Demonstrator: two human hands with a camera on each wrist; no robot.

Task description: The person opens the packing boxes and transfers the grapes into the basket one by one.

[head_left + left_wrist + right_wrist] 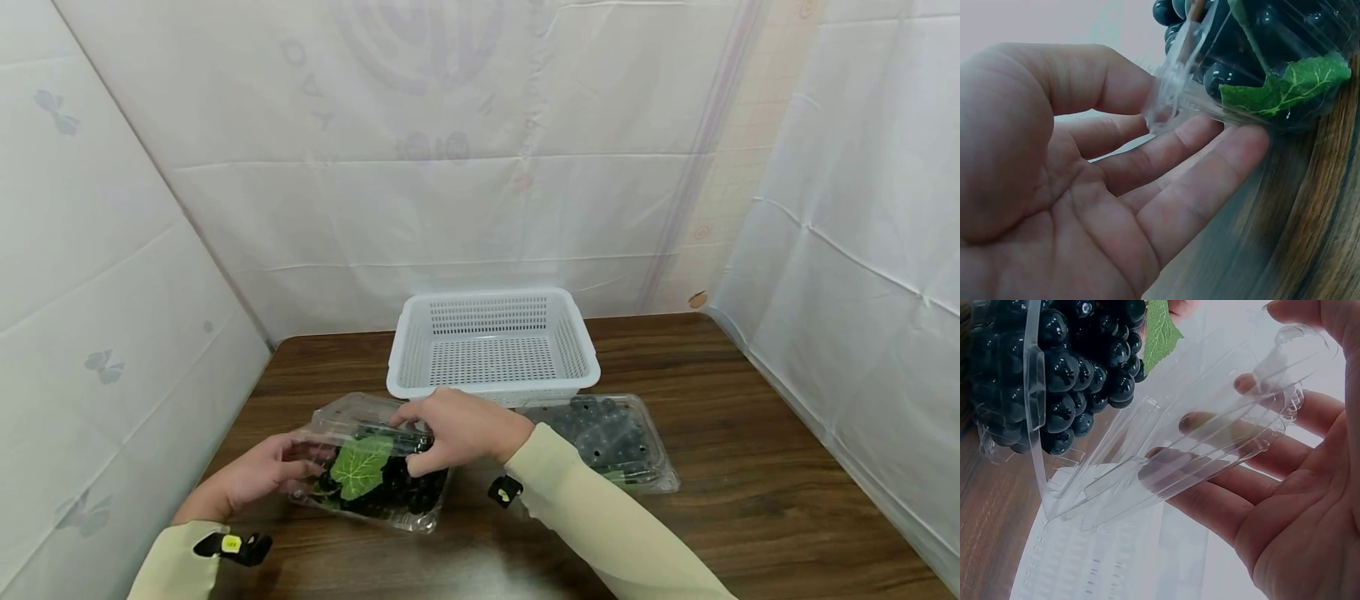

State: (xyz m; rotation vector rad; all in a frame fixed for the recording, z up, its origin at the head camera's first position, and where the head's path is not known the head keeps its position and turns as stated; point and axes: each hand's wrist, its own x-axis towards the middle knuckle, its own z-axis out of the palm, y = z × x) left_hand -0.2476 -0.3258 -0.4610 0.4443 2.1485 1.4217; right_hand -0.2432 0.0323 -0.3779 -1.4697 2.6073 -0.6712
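A clear plastic clamshell box (420, 518) sits on the table at the left of the head view. Dark grapes (1063, 370) and a green leaf (361, 468) lie inside it. Its transparent lid (1166, 462) stands partly raised from the base. My left hand (258, 473) holds the box's left end, thumb and fingers about the plastic corner. The fingers of my right hand (459, 429) lie extended behind the lid and touch it; in the right wrist view the thumb stands apart from the plastic.
Behind the box stands a white perforated basket (397, 354) near the table's back edge. A second clear box (663, 482) with dark fruit lies right of my right hand, partly behind that forearm. White sheeting (450, 208) walls in the wooden table (750, 467) at the back and sides.
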